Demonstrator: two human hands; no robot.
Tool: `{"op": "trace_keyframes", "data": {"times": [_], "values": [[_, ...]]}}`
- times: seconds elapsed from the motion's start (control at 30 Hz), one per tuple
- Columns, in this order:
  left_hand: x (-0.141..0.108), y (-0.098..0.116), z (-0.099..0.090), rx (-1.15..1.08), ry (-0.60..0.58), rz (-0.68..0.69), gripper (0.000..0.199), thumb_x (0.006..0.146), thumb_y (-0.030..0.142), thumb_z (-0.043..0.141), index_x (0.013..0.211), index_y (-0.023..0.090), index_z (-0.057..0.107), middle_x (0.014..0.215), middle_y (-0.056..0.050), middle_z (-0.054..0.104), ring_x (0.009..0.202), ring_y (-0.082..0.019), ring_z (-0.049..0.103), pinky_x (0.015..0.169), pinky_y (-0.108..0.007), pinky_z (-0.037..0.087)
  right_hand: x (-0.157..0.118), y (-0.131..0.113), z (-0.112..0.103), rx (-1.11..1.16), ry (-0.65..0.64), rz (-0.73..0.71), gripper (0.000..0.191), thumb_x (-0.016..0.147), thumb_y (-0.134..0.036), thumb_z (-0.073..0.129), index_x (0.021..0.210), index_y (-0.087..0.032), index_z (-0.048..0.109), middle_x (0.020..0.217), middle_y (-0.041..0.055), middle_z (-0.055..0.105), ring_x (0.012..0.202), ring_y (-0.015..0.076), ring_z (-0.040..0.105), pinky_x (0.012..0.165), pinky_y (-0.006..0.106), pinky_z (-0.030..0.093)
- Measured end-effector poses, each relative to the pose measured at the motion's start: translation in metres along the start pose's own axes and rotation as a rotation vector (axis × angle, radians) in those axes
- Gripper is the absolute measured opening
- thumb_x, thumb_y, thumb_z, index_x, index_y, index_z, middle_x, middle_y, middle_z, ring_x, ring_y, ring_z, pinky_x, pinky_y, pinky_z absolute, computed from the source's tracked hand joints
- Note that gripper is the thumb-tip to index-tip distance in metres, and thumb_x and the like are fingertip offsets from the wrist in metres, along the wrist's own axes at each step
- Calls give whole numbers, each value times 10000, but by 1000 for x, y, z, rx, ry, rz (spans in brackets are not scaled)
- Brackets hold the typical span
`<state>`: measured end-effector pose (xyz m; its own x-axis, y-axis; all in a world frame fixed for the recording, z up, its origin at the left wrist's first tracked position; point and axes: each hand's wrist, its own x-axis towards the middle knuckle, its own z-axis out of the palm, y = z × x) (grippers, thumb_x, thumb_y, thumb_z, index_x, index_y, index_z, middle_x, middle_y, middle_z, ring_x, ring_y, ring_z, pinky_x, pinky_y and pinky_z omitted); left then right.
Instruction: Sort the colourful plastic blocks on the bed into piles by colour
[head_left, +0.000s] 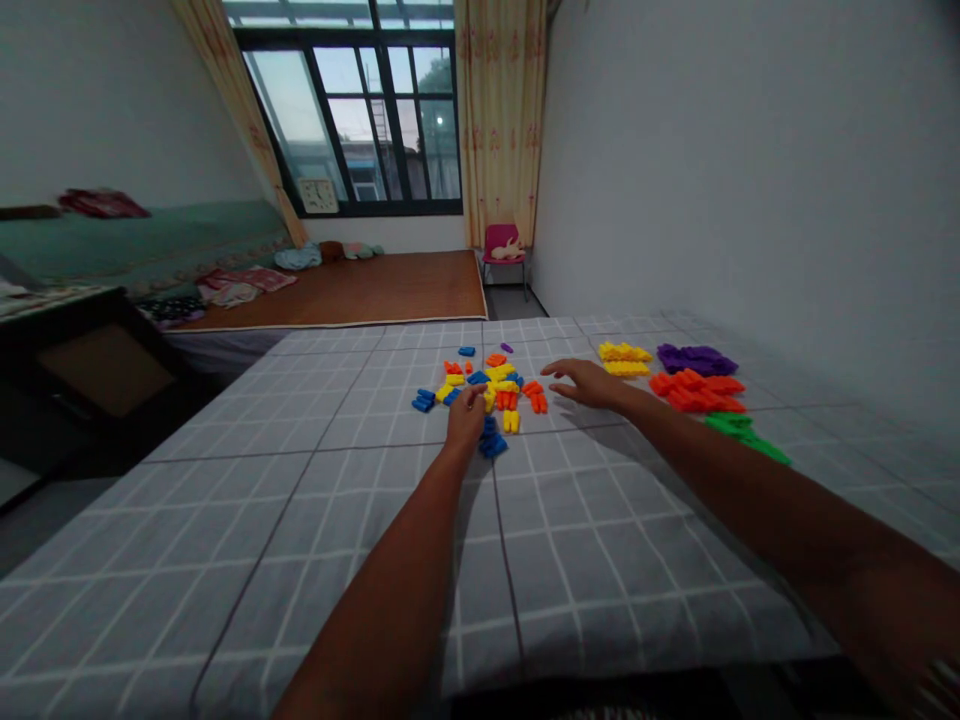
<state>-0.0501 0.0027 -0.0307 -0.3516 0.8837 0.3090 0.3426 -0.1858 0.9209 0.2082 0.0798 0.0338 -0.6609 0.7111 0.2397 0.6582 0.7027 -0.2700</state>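
Surface: grey checked cloth [600,560]; beyond, window [352,125] and pink chair [501,238]. Both arms [390,580] stretched forward. Left hand [466,418]: fingers bent at mixed-colour plastic pieces [508,398], mid-cloth; grasp cannot be told. Right hand [586,384]: released, fingers parted, between those and sorted yellow, purple, orange, green heaps [697,390].

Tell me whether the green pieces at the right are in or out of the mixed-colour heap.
Out: the green pieces lie beside the orange pile, clearly apart from the mixed-colour heap at the centre.
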Motion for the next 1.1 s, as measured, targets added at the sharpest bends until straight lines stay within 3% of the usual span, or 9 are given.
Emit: {"op": "trace_keyframes", "data": {"times": [0.13,0.27,0.43,0.6,0.77,0.9,1.1], "values": [[3,-2,-13,27,88,16,307,795,147,464,976,168,710,1025,-62,726,1006,-202,650,930,-351,501,48,-34,24,-38,-21,65,331,875,-182,546,1188,-200,651,1183,65,690,994,192,658,887,311,484],[13,-10,-30,63,193,-36,316,776,126,447,942,161,715,976,-68,738,957,-201,663,906,-343,508,91,-34,38,-99,-58,190,321,901,-201,504,1176,-192,669,1199,73,689,1064,207,639,890,291,476],[16,-12,-32,75,168,-43,292,767,121,455,891,163,716,939,-67,748,920,-193,674,874,-335,515,117,-31,51,-124,-147,244,310,883,-188,513,1131,-170,700,1144,113,709,1021,235,662,837,303,503],[15,-10,-30,99,121,-13,270,769,128,466,853,187,716,938,-46,748,941,-205,672,898,-364,511,115,-26,50,-48,-220,151,274,807,-160,624,1060,-193,725,1109,44,726,976,178,666,828,245,496],[16,-11,-27,89,118,-25,281,763,123,461,839,194,722,925,-39,746,936,-208,669,897,-373,515,103,-20,37,147,-187,146,275,918,-266,518,1094,-157,700,966,45,744,789,137,672,693,219,476],[17,-12,-27,89,114,-17,284,753,131,467,846,192,728,904,-42,746,903,-209,673,885,-371,520,89,-39,34,16,-215,131,333,935,-423,506,962,-177,729,895,42,743,785,152,666,657,222,436],[15,-10,-31,142,91,14,283,734,156,456,814,188,725,889,-39,745,924,-214,673,907,-374,508,72,-69,32,-79,-172,36,274,817,-345,686,1015,-156,696,1072,78,718,927,187,649,718,234,422]]}}
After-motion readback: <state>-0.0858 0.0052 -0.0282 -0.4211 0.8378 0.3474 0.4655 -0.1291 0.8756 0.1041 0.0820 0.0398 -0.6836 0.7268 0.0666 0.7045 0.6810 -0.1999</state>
